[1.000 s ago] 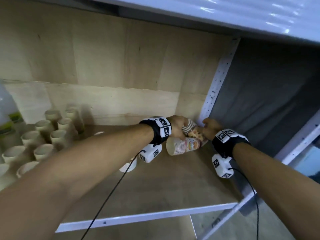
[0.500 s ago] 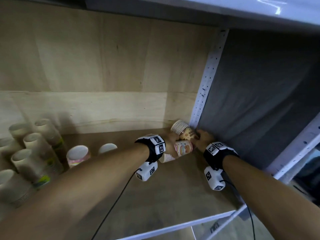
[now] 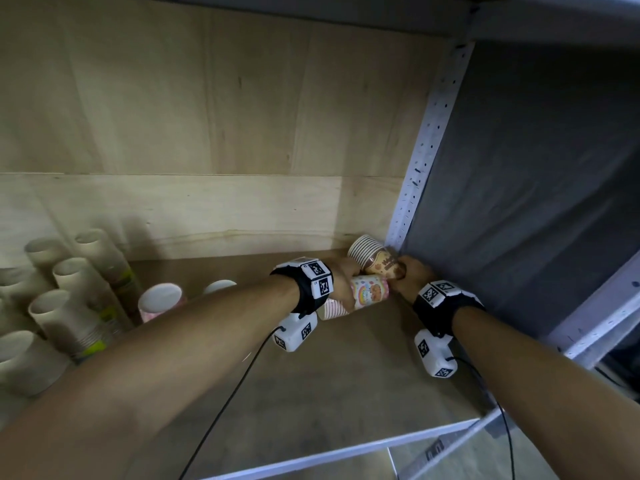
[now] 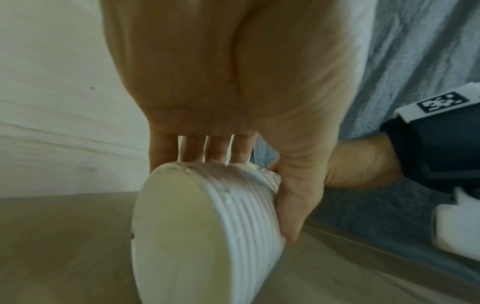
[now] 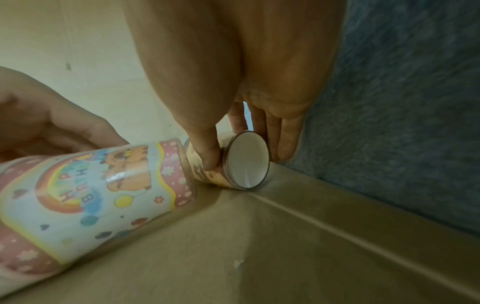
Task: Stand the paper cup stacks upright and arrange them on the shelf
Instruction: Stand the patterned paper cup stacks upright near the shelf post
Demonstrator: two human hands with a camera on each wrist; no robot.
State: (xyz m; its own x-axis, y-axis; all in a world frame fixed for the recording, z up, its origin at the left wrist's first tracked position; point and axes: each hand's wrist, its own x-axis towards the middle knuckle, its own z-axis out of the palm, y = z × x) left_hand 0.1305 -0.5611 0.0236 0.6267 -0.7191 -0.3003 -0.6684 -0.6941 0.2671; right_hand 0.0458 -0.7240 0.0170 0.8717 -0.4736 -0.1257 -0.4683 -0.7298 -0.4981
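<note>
Two paper cup stacks lie on their sides in the back right corner of the wooden shelf [image 3: 311, 393]. My left hand [image 3: 341, 285] grips the pink birthday-print stack [image 3: 367, 295], thumb on one side and fingers over the top; its open rim end [image 4: 179, 232] faces the left wrist camera. My right hand [image 3: 410, 276] grips the brown-print stack [image 3: 375, 259] near its base [image 5: 248, 161], thumb and fingers on either side. That stack's ribbed rim end points toward the back wall. The two stacks touch end to side.
Several tall cup stacks [image 3: 78, 306] stand upright at the left, with a pink stack [image 3: 160, 301] and a white one [image 3: 220, 285] beside them. A perforated white post [image 3: 426, 143] and grey cloth [image 3: 536, 185] close the right side. The shelf's white front rail [image 3: 346, 448] runs below.
My head has come closer and turned right. Both hands stay in the corner and have settled their hold on the two lying stacks, which have shifted only slightly.
</note>
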